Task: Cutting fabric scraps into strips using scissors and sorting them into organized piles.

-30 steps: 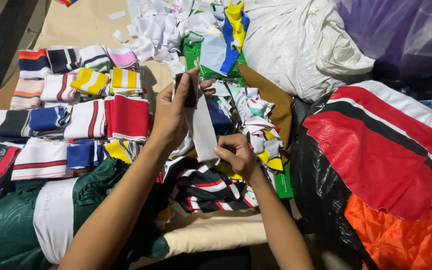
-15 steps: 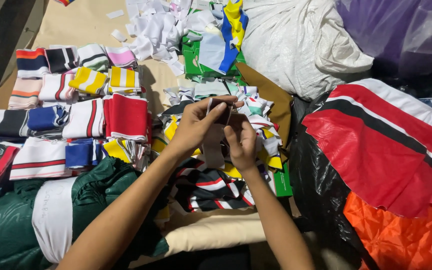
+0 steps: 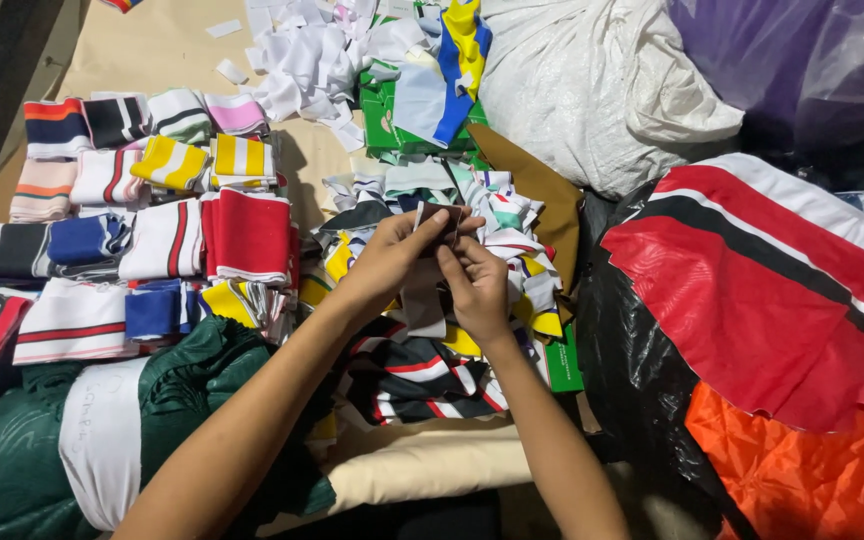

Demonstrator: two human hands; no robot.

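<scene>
Hands, the left hand (image 3: 392,255) and right hand (image 3: 477,285), pinch one small cloth strip (image 3: 430,260) mid-frame, and holding its top edges even should fold it neatly over the messy strip pile (image 3: 422,370).

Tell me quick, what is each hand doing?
Left hand: closed, pinching the small fabric strip.
Right hand: closed, pinching the same strip.

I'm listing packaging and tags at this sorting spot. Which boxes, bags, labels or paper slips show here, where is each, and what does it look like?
Green box: top centre, under cloth, rectangular, green.
Second green box: right of the fabric pile, only an edge shows.
White sack: top right, bulging, woven white.
Purple bag: top right corner, translucent purple.
Black bag: right, glossy black.
White slips: top centre, scattered.
Small label: pinched between left hand and right hand.
</scene>
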